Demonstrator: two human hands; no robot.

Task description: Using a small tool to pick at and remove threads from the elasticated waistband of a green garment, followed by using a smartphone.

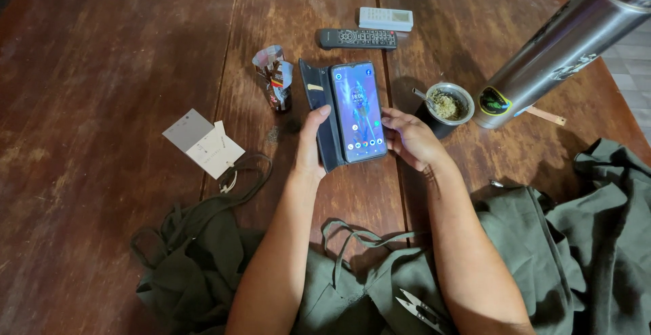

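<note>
A smartphone [359, 111] with a lit screen sits in an open dark flip case [317, 101], held above the wooden table [108, 70]. My left hand [310, 148] grips the case's fold from the left, thumb up along the cover. My right hand [410, 138] holds the phone's right edge, fingers curled beside the screen. Olive green fabric [529, 253] with thin straps lies under my forearms at the near edge. Small thread snips [419, 308] rest on the fabric between my arms.
A black remote [358, 38] and a white remote [386, 18] lie at the back. A torn packet [274, 77] stands left of the phone. A cup with herbs and a metal straw [447, 108] sits beside a steel thermos [563, 43]. White cards [203, 143] lie at left.
</note>
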